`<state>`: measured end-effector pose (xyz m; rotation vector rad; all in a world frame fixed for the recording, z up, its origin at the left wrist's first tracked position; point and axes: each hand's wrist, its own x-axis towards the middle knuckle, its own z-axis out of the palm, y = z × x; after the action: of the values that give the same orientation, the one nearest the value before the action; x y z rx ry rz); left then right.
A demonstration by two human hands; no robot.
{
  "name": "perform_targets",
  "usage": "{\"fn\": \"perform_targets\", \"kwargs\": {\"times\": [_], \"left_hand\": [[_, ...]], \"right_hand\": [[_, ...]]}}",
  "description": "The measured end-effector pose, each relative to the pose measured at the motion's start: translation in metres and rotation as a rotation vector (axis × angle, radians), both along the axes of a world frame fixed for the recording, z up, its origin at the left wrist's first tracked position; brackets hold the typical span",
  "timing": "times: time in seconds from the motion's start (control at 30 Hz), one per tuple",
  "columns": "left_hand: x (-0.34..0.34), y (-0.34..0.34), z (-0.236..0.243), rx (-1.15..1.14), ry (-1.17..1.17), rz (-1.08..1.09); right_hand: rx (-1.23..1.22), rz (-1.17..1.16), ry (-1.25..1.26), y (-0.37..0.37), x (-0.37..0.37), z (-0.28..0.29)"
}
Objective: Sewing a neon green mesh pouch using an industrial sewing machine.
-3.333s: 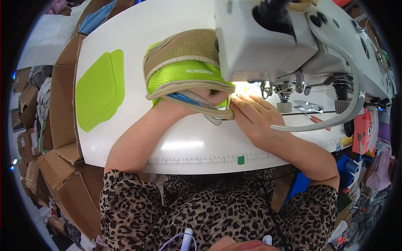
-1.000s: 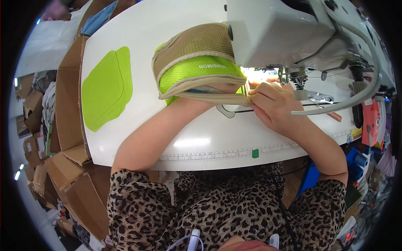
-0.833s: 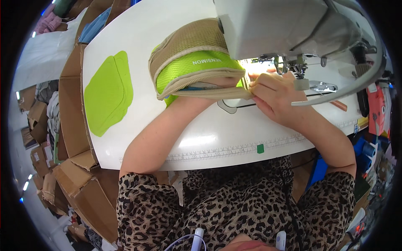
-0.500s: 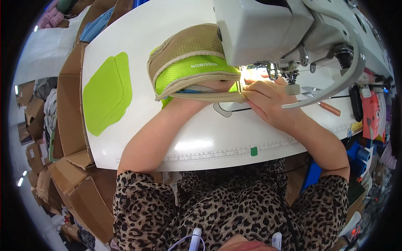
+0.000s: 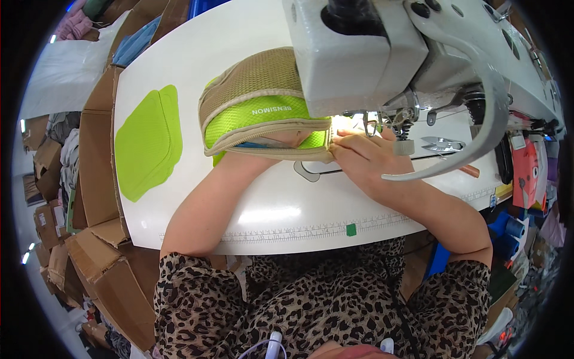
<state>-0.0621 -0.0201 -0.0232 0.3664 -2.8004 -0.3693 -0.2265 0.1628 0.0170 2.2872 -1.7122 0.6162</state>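
A lime-green bag [image 5: 266, 111] with tan mesh and a tan zip lies under the sewing machine's head [image 5: 347, 66], beside the lit needle area. My left hand [image 5: 292, 139] is inside its partly unzipped opening, with most fingers hidden and some blue material beside it. My right hand [image 5: 368, 158] is closed, pinching the zip end of the bag at the opening's right corner, just left of the presser mechanism [image 5: 402, 128].
Flat green pieces [image 5: 146, 143] lie on the white table [image 5: 263, 215] at left. Cardboard boxes [image 5: 95, 161] line its left side. Metal snips [image 5: 441, 143] and an orange-handled tool [image 5: 469, 170] lie right of the needle. A curved grey bar [image 5: 487, 134] overhangs my right arm.
Since 3.3 seconds ago my right fingers have bent more tightly at the zip corner. Over the last second the whole view has shifted slightly, the scene now sitting lower and further left.
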Motion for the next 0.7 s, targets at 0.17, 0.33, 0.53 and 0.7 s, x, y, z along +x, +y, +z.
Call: {"fn": "perform_targets", "kwargs": {"times": [0.17,0.33,0.53,0.7], "left_hand": [[0.003,-0.002,-0.004,0.043,0.033,0.008],[-0.001,-0.013,-0.009,0.080,0.091,-0.010],[-0.015,-0.006,-0.011,0.113,0.158,-0.023],[-0.020,0.001,-0.018,0.156,0.195,-0.019]], "right_hand": [[-0.003,-0.008,-0.035,0.000,-0.003,-0.004],[-0.060,0.006,-0.200,-0.010,0.009,-0.012],[-0.024,0.029,-0.088,-0.004,0.011,-0.016],[0.079,-0.034,-0.094,0.006,0.008,-0.013]]}}
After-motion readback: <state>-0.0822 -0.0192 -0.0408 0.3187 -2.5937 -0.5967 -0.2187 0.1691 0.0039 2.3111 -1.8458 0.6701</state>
